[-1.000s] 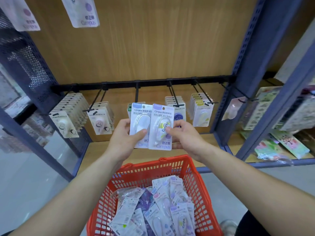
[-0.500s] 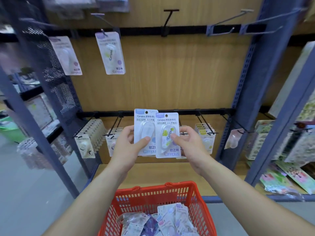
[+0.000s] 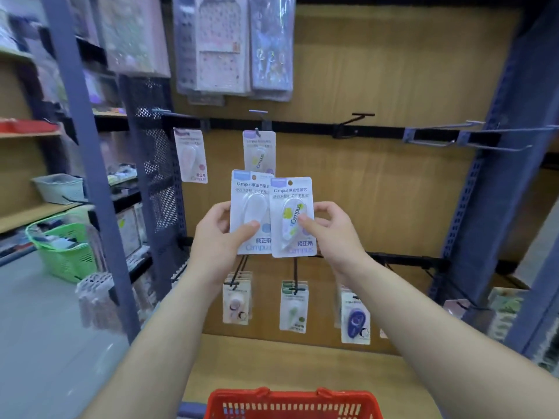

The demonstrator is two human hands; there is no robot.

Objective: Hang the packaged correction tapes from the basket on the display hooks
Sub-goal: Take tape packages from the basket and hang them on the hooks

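Two at once, a clear-cased correction tape pack (image 3: 248, 207) pinched in our left hand (image 3: 216, 240) and a yellow-flowered pack (image 3: 291, 219) in our right hand (image 3: 334, 234) (thumbs in front), have risen toward the empty black wire hook (image 3: 352, 122) for hanging.

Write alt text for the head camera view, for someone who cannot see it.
The left hand holds a white correction tape pack and the right hand a yellow-printed pack, below display hooks where other packs hang. A red basket sits below.
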